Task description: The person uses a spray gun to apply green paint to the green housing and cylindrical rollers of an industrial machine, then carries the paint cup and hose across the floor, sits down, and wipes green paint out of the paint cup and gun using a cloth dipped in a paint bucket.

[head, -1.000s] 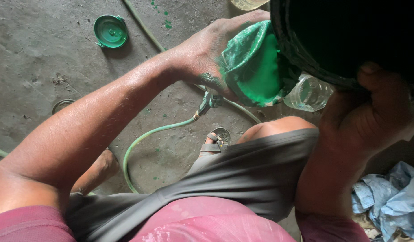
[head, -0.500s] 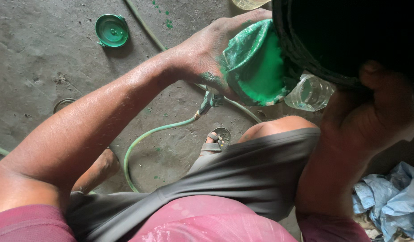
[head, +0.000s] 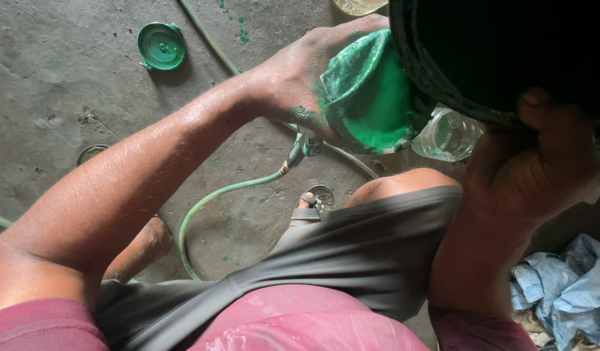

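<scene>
Down at the top of the head view, the left hand (head: 300, 78), smeared with green, is wrapped around a green funnel (head: 371, 97) coated in green paint, its fingers curled about the funnel's outer wall. The funnel's wide mouth tilts toward a big black bucket (head: 508, 52), whose rim touches or overlaps the funnel's upper edge. The right hand (head: 540, 162) grips the bucket from below, thumb up on its wall, so that hand is closed on the bucket. Just under the funnel and beside the bucket's rim lies a clear plastic bottle (head: 446, 133); whether the funnel's spout sits in it cannot be told, since the spout is hidden.

On the grey concrete floor (head: 66, 78), well apart to the upper left, lies a round green lid (head: 161, 45). A thin green hose (head: 209, 201) loops over the floor below the left forearm and runs up to a fitting just beneath the funnel. A sandalled foot (head: 311, 207) shows near the bent knee. Crumpled pale blue cloth (head: 566, 286) lies at the lower right, near the right forearm. Green spots dot the floor near the top edge.
</scene>
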